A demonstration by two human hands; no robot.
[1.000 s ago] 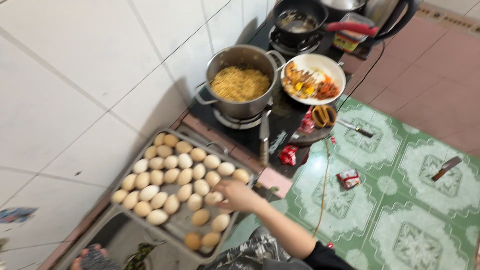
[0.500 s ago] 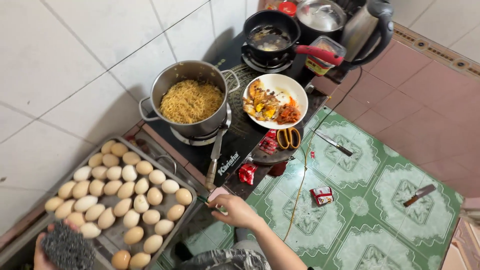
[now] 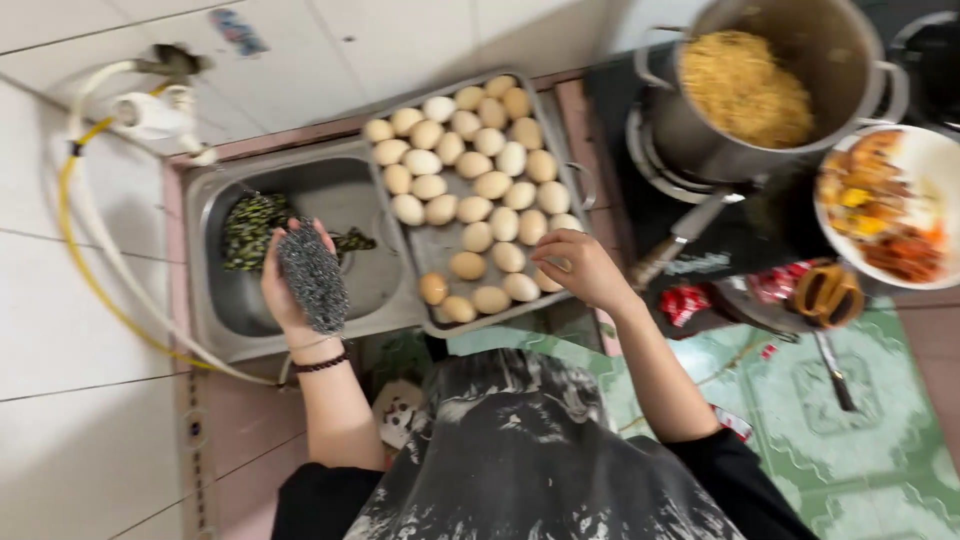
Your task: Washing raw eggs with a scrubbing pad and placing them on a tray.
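Left hand (image 3: 290,290): closed around a grey, oblong steel-wool scouring pad (image 3: 312,278); the pad stands upright against the palm, over the stainless steel sink (image 3: 215,310)
Right hand (image 3: 580,268): fingers curled loosely over a pale egg at the near right edge of the tray; I cannot tell whether the egg is gripped or only touched
Tray: a rectangular grey metal tray (image 3: 430,250) resting across the sink's right side; it carries rows of beige and brown eggs (image 3: 470,150)
Sink: dark green vegetables (image 3: 255,225) lie in the basin, behind the pad
Stove side: a steel pot of yellow noodles (image 3: 745,85) right of the tray; a white plate of mixed cooked food (image 3: 890,205) beside it
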